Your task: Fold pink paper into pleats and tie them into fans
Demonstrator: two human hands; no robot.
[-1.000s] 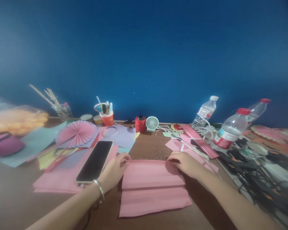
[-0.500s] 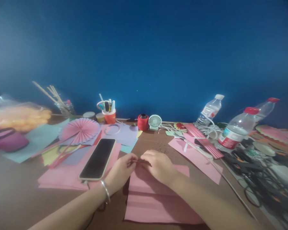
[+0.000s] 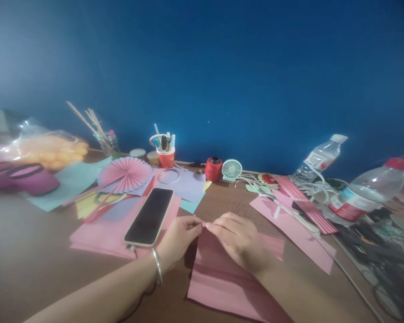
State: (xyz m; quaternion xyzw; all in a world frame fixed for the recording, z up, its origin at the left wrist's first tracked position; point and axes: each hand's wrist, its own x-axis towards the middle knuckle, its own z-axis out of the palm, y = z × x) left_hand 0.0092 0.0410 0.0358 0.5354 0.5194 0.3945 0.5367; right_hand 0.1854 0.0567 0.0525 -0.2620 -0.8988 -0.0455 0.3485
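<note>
A sheet of pink paper [image 3: 218, 287] with crosswise folds lies on the table beneath my hands. My left hand [image 3: 180, 237], with a silver bangle at the wrist, is closed, thumb and forefinger pinching the paper's far left corner. My right hand [image 3: 237, 237] reaches over the sheet. Its fingertips meet those of the left at that corner, pressed on the paper's far edge; its thumb is mostly hidden. Just left of my left hand, a phone [image 3: 150, 217] rests on a stack of pink sheets [image 3: 90, 235].
On the left are a pleated pink paper fan [image 3: 128, 175] and a purple container [image 3: 33, 178]. A red cup of pens [image 3: 166, 158], a red spool [image 3: 213, 169] and a small fan [image 3: 232, 169] stand along the wall. Bottles [image 3: 358, 197], cables and pleated pink paper [image 3: 305, 204] crowd the right.
The view has turned left, so the objects sit farther right in it. My right fingers have straightened from a curled pose, and the fingertips of both hands have come together.
</note>
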